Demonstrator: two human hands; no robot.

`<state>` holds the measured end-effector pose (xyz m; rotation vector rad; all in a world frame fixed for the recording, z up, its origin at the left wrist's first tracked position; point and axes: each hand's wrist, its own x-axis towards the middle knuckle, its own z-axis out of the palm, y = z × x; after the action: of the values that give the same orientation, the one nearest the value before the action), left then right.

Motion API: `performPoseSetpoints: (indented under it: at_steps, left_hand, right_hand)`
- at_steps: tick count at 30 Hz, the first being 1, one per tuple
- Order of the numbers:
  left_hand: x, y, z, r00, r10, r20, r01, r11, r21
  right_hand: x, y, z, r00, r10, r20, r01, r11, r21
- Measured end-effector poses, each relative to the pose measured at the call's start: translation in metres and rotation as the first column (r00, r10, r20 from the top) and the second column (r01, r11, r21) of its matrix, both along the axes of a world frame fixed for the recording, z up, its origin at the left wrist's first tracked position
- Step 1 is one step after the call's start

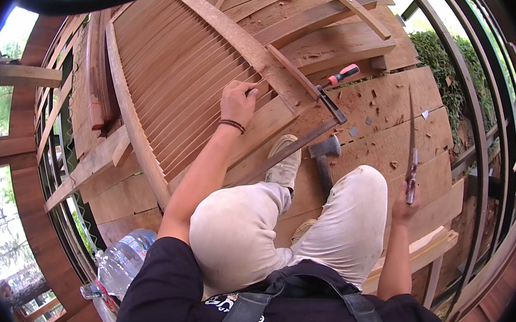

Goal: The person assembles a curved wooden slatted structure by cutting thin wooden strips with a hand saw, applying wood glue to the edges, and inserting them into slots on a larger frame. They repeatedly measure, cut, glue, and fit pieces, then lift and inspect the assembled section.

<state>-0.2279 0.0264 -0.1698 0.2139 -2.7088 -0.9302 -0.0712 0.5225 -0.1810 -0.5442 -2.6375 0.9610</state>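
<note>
Plastic bottle [123, 266], saw [414, 150] in right fingers [411, 198]

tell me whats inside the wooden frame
Rows of thin slats run between the side rails of the wooden frame. The left hand covers parts of some slats near the right rail, and whatever lies beneath them cannot be seen.

The slatted panel [183, 81] lies ahead, the left hand [239, 104] at its right side, a clamp [332, 105] further right. Nearer, an axe [324, 155] rests on planks [367, 151], left of the saw [414, 155] in the right hand [404, 208]. Bottles [123, 265], perhaps two, sit at left.
</note>
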Motion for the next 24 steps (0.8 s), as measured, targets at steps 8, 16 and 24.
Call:
performPoseSetpoints:
  at_steps: [8, 16, 24]
  left_hand:
    - [0.005, 0.001, 0.007, 0.998, 0.007, 0.06, -0.009, 1.0, 0.03]
    - [0.001, 0.001, 0.002, 0.999, 0.003, 0.052, -0.003, 1.0, -0.003]
    - [-0.002, -0.005, 0.012, 0.989, -0.063, 0.132, 0.06, 0.998, 0.027]
  right_hand:
    - [0.032, 0.028, -0.102, 0.849, 0.41, 0.334, -0.519, 0.767, 0.377]
    - [0.014, 0.052, -0.13, 0.731, 0.397, 0.555, -0.66, 0.617, 0.428]
    - [0.004, 0.044, -0.121, 0.584, 0.222, 0.781, -0.703, 0.618, 0.351]
